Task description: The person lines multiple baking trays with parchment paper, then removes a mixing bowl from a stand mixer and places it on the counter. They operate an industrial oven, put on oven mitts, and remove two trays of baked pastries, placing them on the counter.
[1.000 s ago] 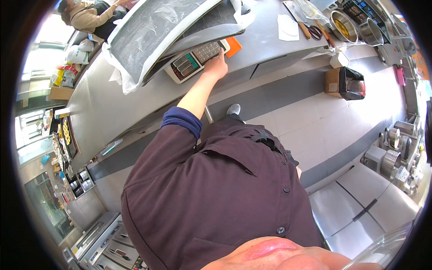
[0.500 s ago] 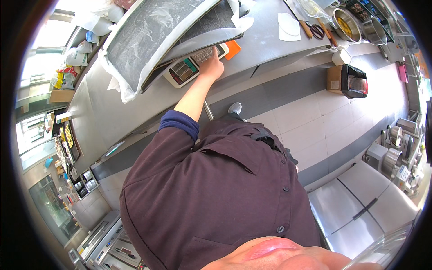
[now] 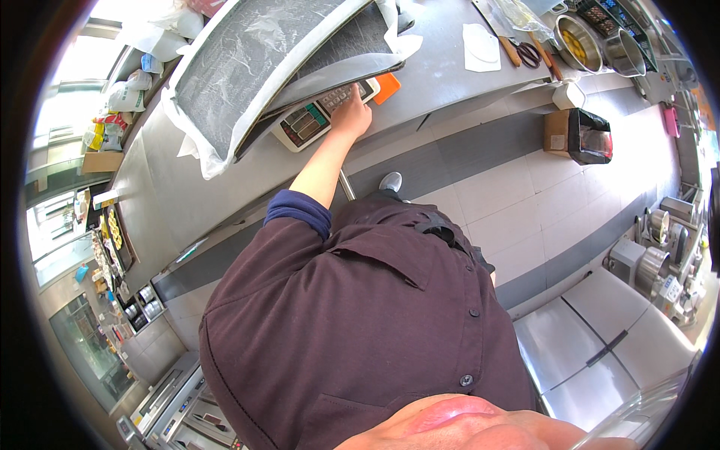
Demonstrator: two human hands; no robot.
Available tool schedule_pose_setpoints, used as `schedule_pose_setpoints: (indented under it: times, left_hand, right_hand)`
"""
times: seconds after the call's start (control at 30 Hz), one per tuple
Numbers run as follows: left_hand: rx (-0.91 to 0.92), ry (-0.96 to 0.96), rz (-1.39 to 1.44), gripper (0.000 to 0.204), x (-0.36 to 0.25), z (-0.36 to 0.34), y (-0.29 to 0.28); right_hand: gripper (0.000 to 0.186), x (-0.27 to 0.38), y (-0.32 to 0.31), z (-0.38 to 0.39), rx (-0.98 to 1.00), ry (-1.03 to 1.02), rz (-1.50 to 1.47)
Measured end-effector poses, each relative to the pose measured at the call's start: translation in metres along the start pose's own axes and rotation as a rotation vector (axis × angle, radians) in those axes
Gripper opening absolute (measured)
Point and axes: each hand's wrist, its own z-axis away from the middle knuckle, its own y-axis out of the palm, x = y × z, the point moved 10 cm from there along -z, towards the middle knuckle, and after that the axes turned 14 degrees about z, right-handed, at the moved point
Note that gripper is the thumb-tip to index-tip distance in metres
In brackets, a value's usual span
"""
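Note:
My left hand point(image 3: 351, 118) rests at the button pad of a white electronic scale point(image 3: 309, 122) on the steel counter. One finger points onto the buttons while the others look curled in, with nothing seen in them. Two dark baking trays lined with pale paper, a nearer one point(image 3: 240, 71) and one partly under it point(image 3: 346, 46), lie tilted over the scale and hide its top. Beside the keypad is a flat orange item point(image 3: 387, 88). My right hand does not show.
Further right along the counter point(image 3: 435, 67) are white paper sheets point(image 3: 481, 48), scissors point(image 3: 527, 54), wooden-handled tools and a metal bowl point(image 3: 577, 43) with yellow contents. A cardboard box point(image 3: 556, 130) stands on the tiled floor. White-topped units point(image 3: 600, 322) are at the right.
The pointing finger has shifted very slightly on the button pad. The trays and scale appear a little displaced in the picture; nothing has been picked up or let go.

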Motion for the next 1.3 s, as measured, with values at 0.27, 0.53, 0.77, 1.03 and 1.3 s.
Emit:
schedule_pose_setpoints:
  times: [0.27,0.53,0.77,1.03,1.3]
  left_hand:
    - [0.064,0.095,0.028,0.068,-0.021,0.016,0.015]
    - [0.271,0.244,0.231,0.026,-0.065,0.062,0.054]
    - [0.089,0.474,0.173,0.05,-0.092,0.056,0.056]
    - [0.121,0.335,-0.036,0.081,-0.081,-0.011,0.089]
    - [0.214,0.463,0.107,0.078,-0.133,-0.034,0.105]
  right_hand:
    - [0.049,-0.033,-0.004,-0.019,-0.118,-0.055,0.189]
    - [0.048,-0.029,0.012,-0.017,-0.054,-0.044,-0.039]
    - [0.052,0.041,0.004,0.031,-0.148,-0.198,0.213]
    - [0.05,0.077,0.01,0.047,-0.095,-0.099,-0.035]
    - [0.051,0.103,-0.003,-0.004,-0.026,-0.126,0.048]
